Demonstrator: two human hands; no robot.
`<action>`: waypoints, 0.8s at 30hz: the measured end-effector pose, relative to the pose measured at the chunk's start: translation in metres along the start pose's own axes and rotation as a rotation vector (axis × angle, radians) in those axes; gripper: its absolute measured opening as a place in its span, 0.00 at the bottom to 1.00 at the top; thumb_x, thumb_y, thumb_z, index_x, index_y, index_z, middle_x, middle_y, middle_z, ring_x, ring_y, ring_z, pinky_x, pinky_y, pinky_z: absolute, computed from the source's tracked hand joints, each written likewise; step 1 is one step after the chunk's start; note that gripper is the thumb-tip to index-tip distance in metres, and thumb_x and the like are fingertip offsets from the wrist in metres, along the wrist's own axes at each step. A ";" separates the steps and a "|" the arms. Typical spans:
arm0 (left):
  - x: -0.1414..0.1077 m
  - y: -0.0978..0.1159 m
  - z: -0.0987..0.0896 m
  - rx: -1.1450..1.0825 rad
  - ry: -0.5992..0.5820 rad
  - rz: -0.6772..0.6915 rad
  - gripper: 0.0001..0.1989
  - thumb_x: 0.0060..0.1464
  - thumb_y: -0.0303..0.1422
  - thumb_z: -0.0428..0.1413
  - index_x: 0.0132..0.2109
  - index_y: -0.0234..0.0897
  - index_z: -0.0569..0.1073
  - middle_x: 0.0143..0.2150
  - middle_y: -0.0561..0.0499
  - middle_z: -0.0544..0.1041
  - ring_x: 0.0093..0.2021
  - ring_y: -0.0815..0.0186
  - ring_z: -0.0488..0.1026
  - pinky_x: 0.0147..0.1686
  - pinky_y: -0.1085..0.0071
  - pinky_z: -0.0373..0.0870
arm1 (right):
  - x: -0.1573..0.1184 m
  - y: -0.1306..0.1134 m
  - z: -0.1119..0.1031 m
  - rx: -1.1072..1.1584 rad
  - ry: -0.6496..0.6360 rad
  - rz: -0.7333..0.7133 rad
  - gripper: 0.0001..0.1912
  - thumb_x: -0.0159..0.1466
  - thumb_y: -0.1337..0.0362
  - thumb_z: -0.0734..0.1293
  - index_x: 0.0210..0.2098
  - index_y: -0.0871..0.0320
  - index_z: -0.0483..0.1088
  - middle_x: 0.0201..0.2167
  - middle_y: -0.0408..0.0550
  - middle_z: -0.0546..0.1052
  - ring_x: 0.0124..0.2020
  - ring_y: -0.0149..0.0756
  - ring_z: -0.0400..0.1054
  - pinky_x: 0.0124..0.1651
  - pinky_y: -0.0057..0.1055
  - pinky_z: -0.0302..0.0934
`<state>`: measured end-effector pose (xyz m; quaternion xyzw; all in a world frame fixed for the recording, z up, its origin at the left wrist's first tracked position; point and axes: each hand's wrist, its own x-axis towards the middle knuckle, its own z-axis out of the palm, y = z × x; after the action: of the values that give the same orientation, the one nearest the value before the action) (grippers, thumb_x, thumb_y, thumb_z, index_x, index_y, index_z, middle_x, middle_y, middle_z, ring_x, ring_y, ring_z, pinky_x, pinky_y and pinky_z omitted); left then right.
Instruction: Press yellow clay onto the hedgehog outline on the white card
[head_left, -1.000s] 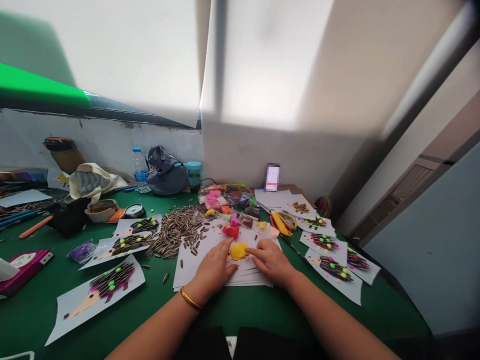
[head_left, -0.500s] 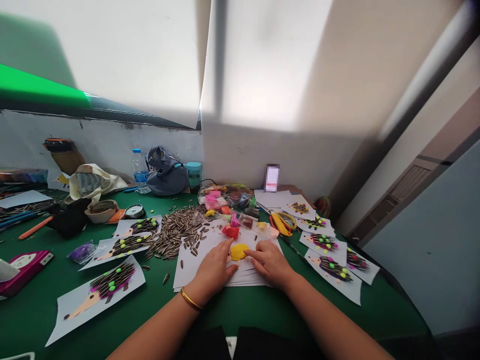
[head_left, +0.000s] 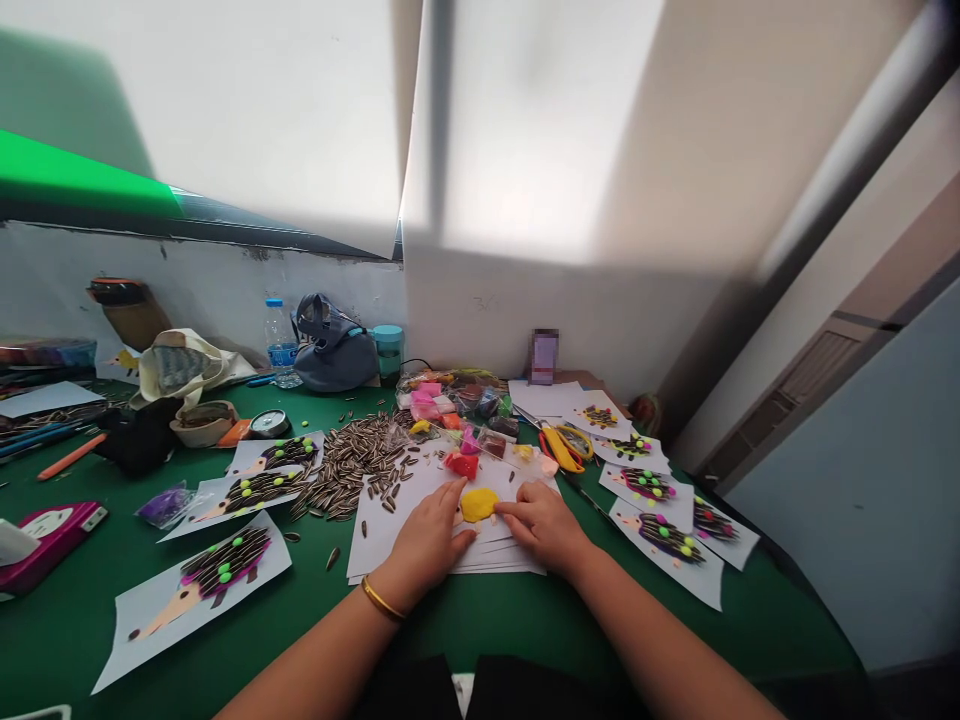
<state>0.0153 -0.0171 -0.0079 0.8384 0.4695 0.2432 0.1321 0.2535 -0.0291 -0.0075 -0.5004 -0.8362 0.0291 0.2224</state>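
A flattened yellow lump of modelling clay (head_left: 478,505) lies on a stack of white paper (head_left: 491,562) in front of me. My left hand (head_left: 431,530) lies flat on the paper at the clay's left, fingers stretched forward and thumb apart. A small peach-coloured piece shows between that hand and the yellow clay. On the other side, my right hand (head_left: 547,525) points its index finger at the clay's right edge, the fingertip touching or just beside it. The other fingers of that hand are partly curled, with nothing visible in them.
Sunflower seeds (head_left: 349,465) are heaped left of the paper. Red clay (head_left: 461,464) and bagged clay pieces lie behind it. Yellow-handled scissors (head_left: 562,448) sit at the back right. Finished hedgehog pictures (head_left: 225,575) flank both sides. A phone (head_left: 544,357) stands against the wall.
My right index fingertip has shifted slightly right, from on top of the yellow clay to its right edge. My left hand has stayed in place. The phone's screen has dimmed.
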 end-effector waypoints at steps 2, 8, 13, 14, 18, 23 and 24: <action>0.000 0.000 0.000 -0.002 0.000 0.002 0.35 0.52 0.32 0.59 0.65 0.40 0.56 0.64 0.42 0.65 0.63 0.54 0.63 0.60 0.55 0.62 | 0.000 -0.002 0.000 -0.044 -0.013 0.006 0.15 0.66 0.61 0.63 0.49 0.46 0.76 0.34 0.47 0.69 0.39 0.37 0.62 0.42 0.34 0.53; 0.000 0.001 -0.001 0.007 -0.005 -0.001 0.35 0.52 0.32 0.59 0.65 0.39 0.57 0.64 0.42 0.65 0.63 0.53 0.64 0.61 0.55 0.61 | -0.001 0.001 0.001 -0.019 0.049 0.009 0.15 0.66 0.63 0.62 0.49 0.48 0.76 0.35 0.48 0.70 0.39 0.38 0.63 0.42 0.34 0.53; 0.000 0.000 0.000 -0.001 0.007 0.010 0.35 0.51 0.32 0.59 0.65 0.41 0.56 0.63 0.43 0.66 0.63 0.53 0.64 0.60 0.55 0.62 | -0.002 -0.001 -0.003 -0.009 0.018 -0.044 0.14 0.66 0.63 0.63 0.47 0.48 0.77 0.34 0.48 0.69 0.38 0.37 0.62 0.42 0.35 0.53; 0.000 0.000 0.000 -0.002 0.009 0.012 0.35 0.51 0.32 0.59 0.65 0.41 0.56 0.63 0.43 0.66 0.63 0.54 0.64 0.60 0.55 0.62 | -0.002 -0.002 -0.003 -0.025 0.001 -0.048 0.14 0.66 0.62 0.63 0.47 0.47 0.77 0.34 0.48 0.69 0.38 0.37 0.62 0.42 0.35 0.52; 0.000 0.001 0.000 -0.004 0.000 0.000 0.36 0.51 0.32 0.59 0.65 0.39 0.57 0.64 0.42 0.66 0.63 0.54 0.63 0.61 0.56 0.62 | -0.001 -0.007 -0.003 -0.084 -0.021 -0.036 0.15 0.66 0.61 0.63 0.50 0.45 0.75 0.35 0.48 0.69 0.38 0.38 0.61 0.42 0.36 0.51; 0.000 0.001 0.000 -0.008 0.012 0.003 0.35 0.51 0.32 0.59 0.65 0.41 0.57 0.64 0.43 0.66 0.63 0.54 0.64 0.60 0.56 0.62 | -0.001 -0.003 -0.001 -0.039 0.027 -0.044 0.15 0.66 0.62 0.63 0.49 0.47 0.76 0.34 0.48 0.69 0.38 0.37 0.62 0.42 0.35 0.53; 0.000 0.001 0.000 -0.008 0.010 0.003 0.35 0.52 0.32 0.59 0.65 0.41 0.57 0.64 0.43 0.66 0.63 0.54 0.64 0.60 0.55 0.62 | -0.001 -0.002 -0.001 -0.016 0.048 -0.048 0.15 0.66 0.63 0.63 0.49 0.47 0.76 0.35 0.48 0.70 0.38 0.37 0.62 0.42 0.34 0.54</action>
<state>0.0158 -0.0179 -0.0071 0.8374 0.4678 0.2497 0.1325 0.2526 -0.0310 -0.0060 -0.4827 -0.8426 0.0049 0.2390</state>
